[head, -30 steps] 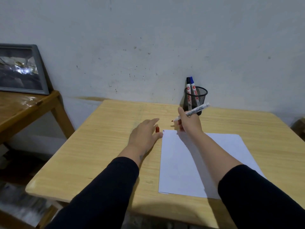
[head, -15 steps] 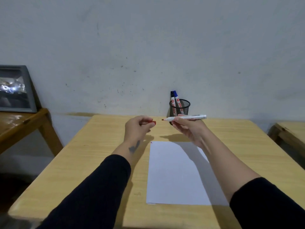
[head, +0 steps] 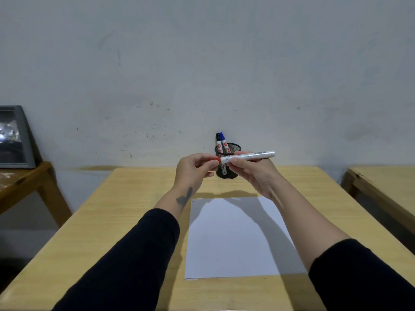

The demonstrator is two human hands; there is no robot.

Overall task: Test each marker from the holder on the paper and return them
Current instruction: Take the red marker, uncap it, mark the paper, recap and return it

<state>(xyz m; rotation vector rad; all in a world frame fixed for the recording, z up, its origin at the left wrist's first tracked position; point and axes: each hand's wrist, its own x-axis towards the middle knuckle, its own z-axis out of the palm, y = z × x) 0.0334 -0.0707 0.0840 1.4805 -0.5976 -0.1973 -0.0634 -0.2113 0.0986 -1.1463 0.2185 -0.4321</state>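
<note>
My right hand (head: 253,176) holds a white red-ink marker (head: 249,156) level in the air, above the far end of the table. My left hand (head: 193,170) pinches the marker's red cap (head: 214,161), which sits on the marker's tip end. Behind the hands stands a black mesh holder (head: 233,148) with a black-capped marker (head: 218,141) and a blue-capped marker (head: 224,142) upright in it. A white sheet of paper (head: 231,241) lies on the wooden table (head: 125,221) below my hands, with a small red mark (head: 192,200) at its far left corner.
A framed picture (head: 13,136) leans on the wall on a side table (head: 24,182) to the left. Another wooden table (head: 386,182) stands at the right. The wall is close behind the holder.
My left hand lifted the red cap off the table and brought it to the marker's tip. My right hand raised the marker off the paper and turned it level.
</note>
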